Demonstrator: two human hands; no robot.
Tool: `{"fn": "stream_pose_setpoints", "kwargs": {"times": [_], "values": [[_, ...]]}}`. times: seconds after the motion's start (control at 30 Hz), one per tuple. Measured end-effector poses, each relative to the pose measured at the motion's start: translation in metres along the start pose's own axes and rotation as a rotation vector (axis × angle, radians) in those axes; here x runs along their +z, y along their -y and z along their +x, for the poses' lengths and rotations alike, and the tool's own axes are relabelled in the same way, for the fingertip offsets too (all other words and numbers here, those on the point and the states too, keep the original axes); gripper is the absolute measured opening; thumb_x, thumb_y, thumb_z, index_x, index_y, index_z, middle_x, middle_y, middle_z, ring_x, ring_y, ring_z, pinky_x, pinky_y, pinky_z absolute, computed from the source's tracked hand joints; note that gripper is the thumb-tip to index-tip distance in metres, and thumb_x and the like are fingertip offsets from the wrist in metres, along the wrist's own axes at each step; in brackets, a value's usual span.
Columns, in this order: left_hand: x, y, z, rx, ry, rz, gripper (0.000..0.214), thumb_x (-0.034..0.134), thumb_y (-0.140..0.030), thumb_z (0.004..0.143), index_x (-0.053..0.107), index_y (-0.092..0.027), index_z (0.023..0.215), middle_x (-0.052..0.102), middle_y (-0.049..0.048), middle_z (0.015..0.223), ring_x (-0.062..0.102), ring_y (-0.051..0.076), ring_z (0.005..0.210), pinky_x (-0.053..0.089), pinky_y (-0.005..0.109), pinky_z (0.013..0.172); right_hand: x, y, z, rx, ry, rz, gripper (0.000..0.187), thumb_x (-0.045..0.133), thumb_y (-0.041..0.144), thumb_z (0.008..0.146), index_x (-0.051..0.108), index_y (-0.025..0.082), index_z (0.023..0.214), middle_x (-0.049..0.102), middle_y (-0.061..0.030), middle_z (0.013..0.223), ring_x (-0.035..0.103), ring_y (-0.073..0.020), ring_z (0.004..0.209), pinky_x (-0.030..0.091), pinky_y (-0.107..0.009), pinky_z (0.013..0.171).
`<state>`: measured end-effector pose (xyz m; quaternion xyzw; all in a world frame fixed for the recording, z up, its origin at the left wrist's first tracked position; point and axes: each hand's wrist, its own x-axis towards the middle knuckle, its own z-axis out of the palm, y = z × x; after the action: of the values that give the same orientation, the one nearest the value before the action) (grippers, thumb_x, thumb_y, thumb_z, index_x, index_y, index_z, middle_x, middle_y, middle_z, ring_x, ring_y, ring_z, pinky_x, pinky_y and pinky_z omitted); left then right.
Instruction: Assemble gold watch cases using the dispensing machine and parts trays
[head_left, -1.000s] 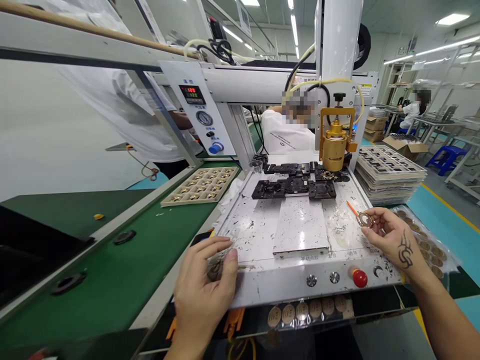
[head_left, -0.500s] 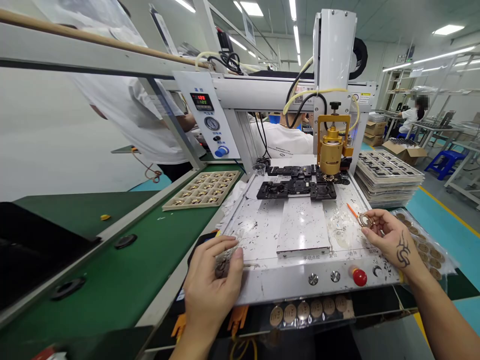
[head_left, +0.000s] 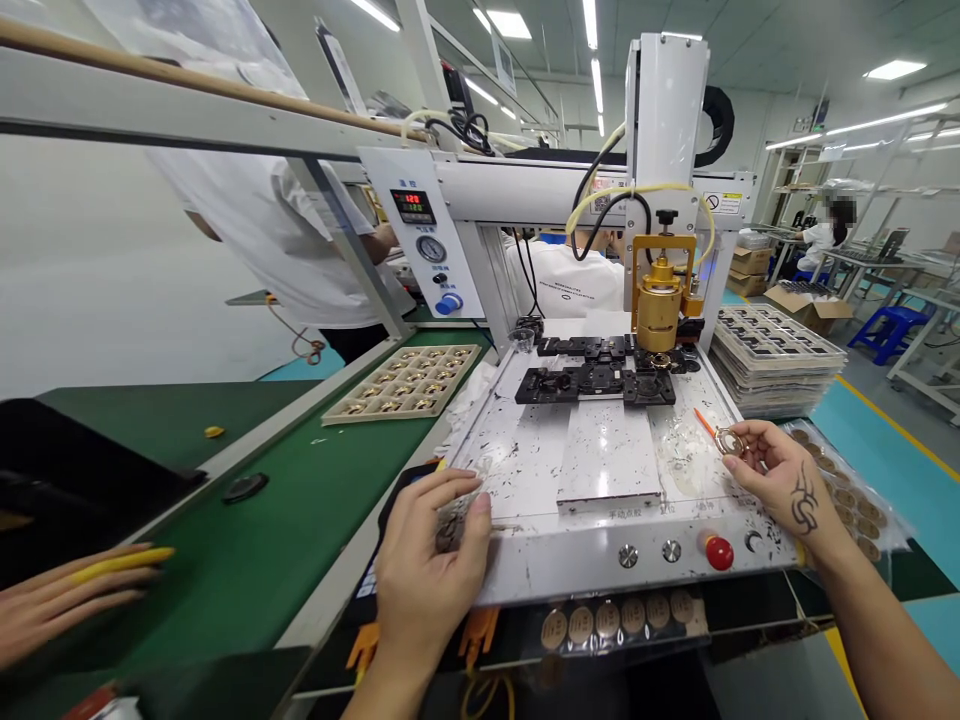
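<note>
My right hand (head_left: 776,480) is closed, pinching a gold-rimmed round watch case (head_left: 728,442) between thumb and fingers above the right side of the machine bed. A thin orange stick (head_left: 703,422) points away from the case; whether it is held or lies on the bed I cannot tell. My left hand (head_left: 431,550) rests at the bed's front left corner with thumb and fingers apart. Black fixtures (head_left: 596,380) sit on the white machine bed (head_left: 517,460), beneath the brass-coloured dispensing head (head_left: 659,310).
A tray of gold parts (head_left: 405,382) lies on the green conveyor belt (head_left: 292,530). Another person's hand (head_left: 67,605), one finger covered in yellow, is above the belt. Stacked trays (head_left: 776,350) and bagged brown discs (head_left: 847,490) are at right. A red button (head_left: 719,553) is in front.
Another person's hand has come in from the left over the belt, where a black round piece lay before. My view has shifted slightly; both my hands keep nearly the same pose.
</note>
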<state>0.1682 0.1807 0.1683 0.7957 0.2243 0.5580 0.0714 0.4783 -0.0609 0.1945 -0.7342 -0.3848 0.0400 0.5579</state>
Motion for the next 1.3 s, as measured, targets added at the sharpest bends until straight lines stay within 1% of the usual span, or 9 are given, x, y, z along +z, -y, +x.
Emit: {"fn": "stream_pose_setpoints", "kwargs": {"times": [0.23,0.47,0.77,0.97,1.13,1.3], "values": [[0.000,0.000,-0.001,-0.005,-0.004,-0.004,0.006,0.065,-0.020,0.102,0.067,-0.020,0.107,0.072,0.0120,0.110,0.070,0.028,0.108,0.054,0.045,0.101,0.000,-0.001,-0.001,-0.006,-0.006,0.000,0.036,0.081,0.040,0.083,0.071,0.020,0.112,0.065,-0.0017,0.081,0.057,-0.0190,0.069,0.053,-0.034,0.066],[0.001,-0.001,0.000,0.007,-0.003,-0.005,0.005,0.065,-0.021,0.102,0.066,-0.020,0.107,0.072,0.0120,0.110,0.071,0.028,0.107,0.055,0.045,0.100,0.001,0.005,0.002,-0.021,-0.020,-0.006,0.036,0.079,0.041,0.081,0.071,0.020,0.108,0.064,-0.0008,0.076,0.057,-0.0190,0.066,0.054,-0.034,0.064],[0.001,0.001,0.000,0.018,-0.001,0.006,0.006,0.064,-0.021,0.102,0.067,-0.020,0.108,0.072,0.0116,0.109,0.070,0.028,0.107,0.055,0.045,0.099,-0.004,-0.004,0.000,-0.029,0.027,-0.061,0.037,0.079,0.041,0.087,0.071,0.020,0.116,0.068,-0.0034,0.085,0.059,-0.0196,0.071,0.056,-0.034,0.067],[0.000,0.000,0.000,0.040,0.016,-0.002,0.007,0.064,-0.020,0.102,0.066,-0.020,0.109,0.071,0.0113,0.110,0.070,0.027,0.107,0.056,0.044,0.099,-0.002,-0.006,0.001,-0.033,0.011,-0.023,0.037,0.080,0.042,0.085,0.072,0.020,0.113,0.068,-0.0030,0.083,0.058,-0.0190,0.068,0.055,-0.034,0.065],[0.001,0.001,0.000,0.063,0.044,-0.002,0.007,0.063,-0.019,0.103,0.066,-0.020,0.110,0.071,0.0105,0.109,0.070,0.026,0.106,0.056,0.044,0.097,-0.003,-0.004,0.001,-0.027,0.015,-0.038,0.036,0.080,0.042,0.085,0.072,0.020,0.112,0.069,-0.0032,0.084,0.059,-0.0188,0.068,0.055,-0.034,0.065],[0.001,0.002,0.000,0.088,0.058,-0.012,0.009,0.063,-0.018,0.102,0.066,-0.021,0.110,0.071,0.0100,0.109,0.070,0.026,0.106,0.057,0.043,0.096,-0.002,-0.008,0.001,-0.028,0.004,-0.005,0.039,0.082,0.043,0.084,0.071,0.020,0.113,0.068,-0.0023,0.084,0.058,-0.0182,0.067,0.055,-0.034,0.066]]}}
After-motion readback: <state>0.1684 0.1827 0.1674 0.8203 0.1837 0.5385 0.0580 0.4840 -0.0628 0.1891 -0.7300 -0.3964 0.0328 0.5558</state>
